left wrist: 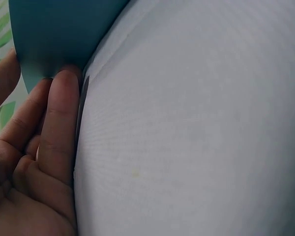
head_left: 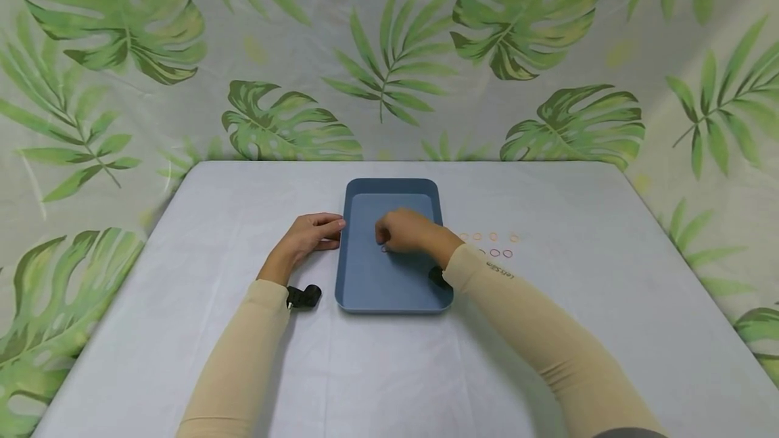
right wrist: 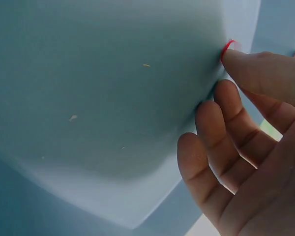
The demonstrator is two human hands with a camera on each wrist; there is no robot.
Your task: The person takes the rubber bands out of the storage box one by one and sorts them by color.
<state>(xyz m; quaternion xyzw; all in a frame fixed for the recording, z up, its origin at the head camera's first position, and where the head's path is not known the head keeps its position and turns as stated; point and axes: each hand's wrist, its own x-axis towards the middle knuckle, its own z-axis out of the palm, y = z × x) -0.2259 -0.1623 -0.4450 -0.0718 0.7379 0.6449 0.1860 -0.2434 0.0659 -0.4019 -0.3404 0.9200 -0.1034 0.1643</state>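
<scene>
A blue rectangular tray [head_left: 389, 289] lies on the white-covered table. My left hand [head_left: 312, 232] rests against its left outer wall; in the left wrist view the fingers [left wrist: 63, 113] are fairly straight and touch that wall near the cloth. Over the middle of the tray, my right hand [head_left: 404, 230] pinches a small red rubber band [right wrist: 228, 47] between thumb and forefinger, close to the tray floor. The fingertips hide part of the band. The other right-hand fingers [right wrist: 211, 125] are loosely bent beside it.
Right of the tray, small orange bands [head_left: 493, 237] lie in a row on the cloth. Nearer me runs a row of dark pink bands [head_left: 495, 253], partly hidden by my right forearm. A leaf-patterned curtain [head_left: 389, 53] hangs behind the table.
</scene>
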